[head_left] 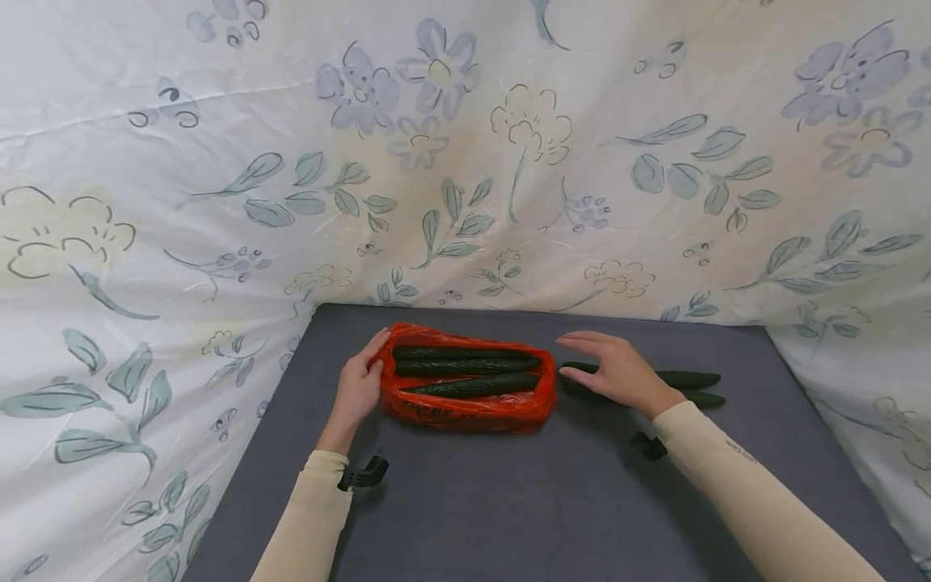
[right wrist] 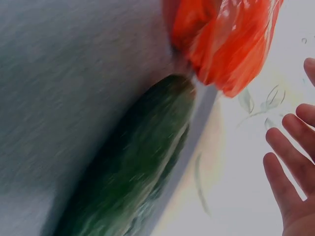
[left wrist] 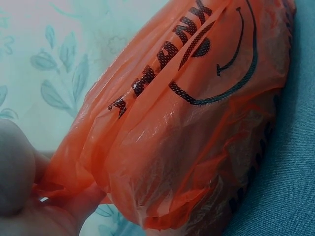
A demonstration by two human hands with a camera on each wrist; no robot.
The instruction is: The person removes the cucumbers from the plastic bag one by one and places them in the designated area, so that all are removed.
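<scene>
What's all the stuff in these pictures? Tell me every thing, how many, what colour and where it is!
Table: one, dark grey, in front of the person
Flowered cloth: at least one, whitish with blue, green and yellow, behind the table
Plastic bag: one, red-orange with black print, on the table
Bagged cucumbers: three visible, dark green, inside the bag
Loose cucumbers: two, dark green, right of the bag
Straps: two, black, by the wrists
Sleeves: two, cream, on the arms
Left hand: one, bare, holding the bag
Right hand: one, bare, above the loose cucumbers

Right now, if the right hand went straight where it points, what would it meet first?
Probably the red bag; the right hand might pass above it, since height is unclear.
</scene>
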